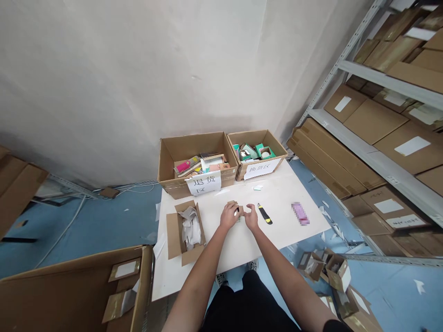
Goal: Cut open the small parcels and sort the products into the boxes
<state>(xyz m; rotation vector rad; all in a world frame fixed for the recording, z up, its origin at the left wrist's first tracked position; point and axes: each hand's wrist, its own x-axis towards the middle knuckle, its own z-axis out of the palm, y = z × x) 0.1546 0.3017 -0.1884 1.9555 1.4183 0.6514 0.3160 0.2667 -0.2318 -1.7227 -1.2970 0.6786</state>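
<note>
Brown little box (pixel 241 211) is held between left hand (pixel 229 216) and right hand (pixel 251 216), probably only part-opened, with the left carton (pixel 174 236) already opened but its paper (pixel 191 229) not emptied yet.

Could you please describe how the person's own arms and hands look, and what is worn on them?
The left grip and right grip are bare hands, ungloved. The left arm and right arm show bare forearms, with no watch or bracelet visible. A black sleeve edge appears on the right only. Rings are too small to tell.
</note>
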